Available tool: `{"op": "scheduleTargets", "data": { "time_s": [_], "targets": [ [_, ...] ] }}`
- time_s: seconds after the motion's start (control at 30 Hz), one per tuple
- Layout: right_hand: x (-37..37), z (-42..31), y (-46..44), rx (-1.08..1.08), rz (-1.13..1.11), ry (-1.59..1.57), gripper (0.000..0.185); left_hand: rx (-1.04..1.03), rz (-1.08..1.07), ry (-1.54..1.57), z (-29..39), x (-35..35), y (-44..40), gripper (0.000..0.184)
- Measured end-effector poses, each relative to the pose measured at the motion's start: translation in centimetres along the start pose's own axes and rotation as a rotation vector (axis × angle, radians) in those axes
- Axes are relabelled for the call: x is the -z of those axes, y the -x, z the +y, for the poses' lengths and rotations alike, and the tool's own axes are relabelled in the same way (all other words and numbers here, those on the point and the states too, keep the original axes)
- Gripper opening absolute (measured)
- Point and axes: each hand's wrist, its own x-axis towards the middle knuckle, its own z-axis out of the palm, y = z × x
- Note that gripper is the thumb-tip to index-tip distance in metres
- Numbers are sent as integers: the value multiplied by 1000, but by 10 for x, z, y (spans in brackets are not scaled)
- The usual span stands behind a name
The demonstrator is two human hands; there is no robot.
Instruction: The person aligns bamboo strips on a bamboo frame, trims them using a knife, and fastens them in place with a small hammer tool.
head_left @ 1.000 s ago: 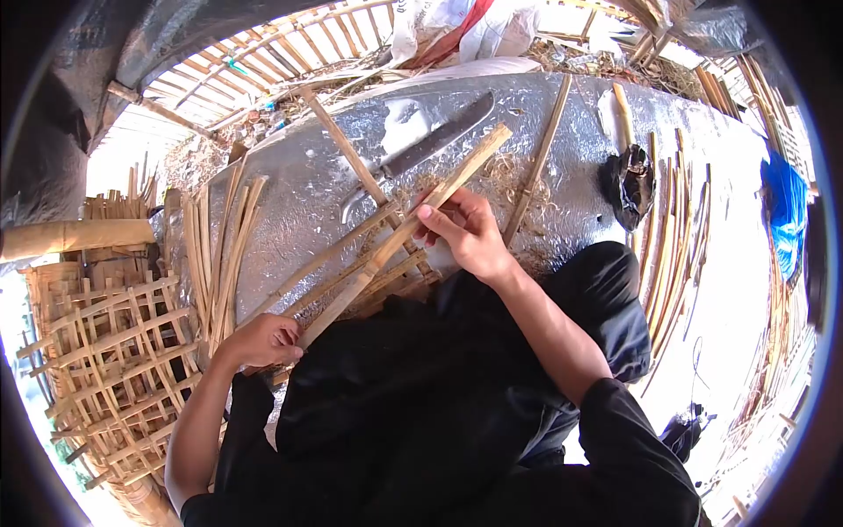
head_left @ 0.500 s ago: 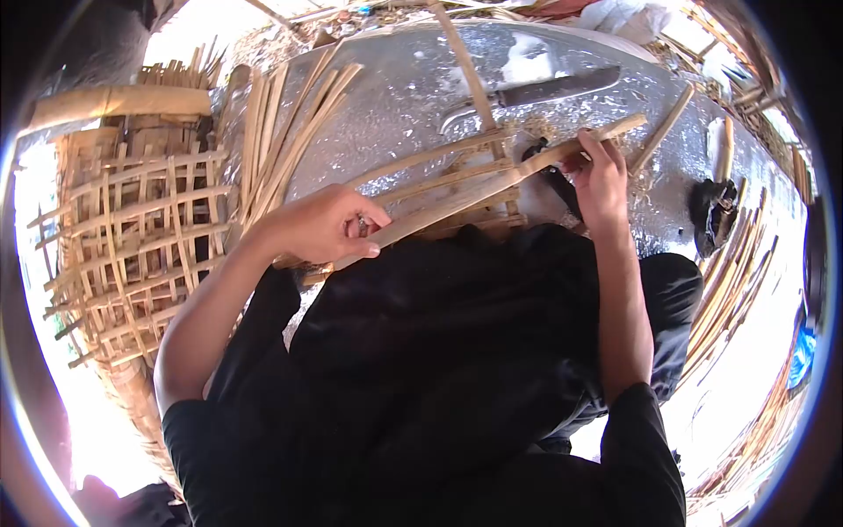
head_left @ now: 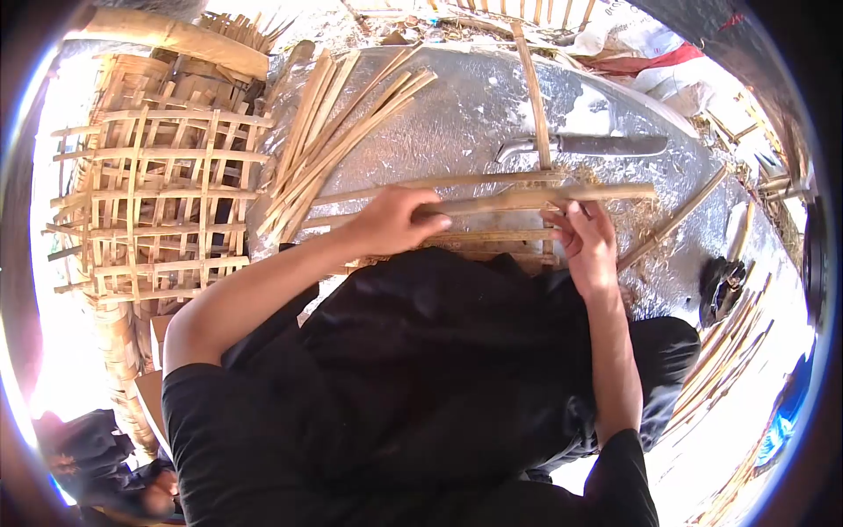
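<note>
A long split bamboo strip (head_left: 492, 204) lies nearly level across the view in front of me. My left hand (head_left: 395, 220) is closed around its left end, thumb pointing right. Toward the other end, the curled fingers and thumb of my right hand (head_left: 588, 244) meet the strip's lower edge; their exact grip is partly hidden. Beneath and behind the strip are more bamboo slats (head_left: 457, 181), crossed by an upright slat (head_left: 532, 97). A large knife (head_left: 615, 146) with a dark blade lies beyond, its handle behind that upright slat.
A woven bamboo lattice (head_left: 158, 189) stands at the left, beside a fan of loose strips (head_left: 342, 132). The silvery work surface (head_left: 465, 97) carries shavings (head_left: 645, 215). At the right are a dark bundle (head_left: 722, 285) and several thin sticks (head_left: 724, 351). Another person's hand (head_left: 161, 494) shows at lower left.
The bamboo strip has turned from a steep slant to almost level. My left hand has moved up and right; my right hand is lower. The view has also shifted.
</note>
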Motion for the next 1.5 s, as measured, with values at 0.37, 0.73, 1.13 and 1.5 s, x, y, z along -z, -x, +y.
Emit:
{"op": "scheduleTargets", "data": {
  "time_s": [0.37,0.73,1.13,1.5],
  "targets": [
    [14,5,-10,-19,-5,389,35,714,655,-48,-293,114,90,66],
    [20,31,-19,90,8,544,24,444,632,-213,-204,99,10,33],
    [13,32,-15,377,80,1054,24,238,525,-185,-194,65,-50,37],
    [11,30,-14,407,56,1072,22,480,406,-78,-203,97,-45,38]
  ]
}}
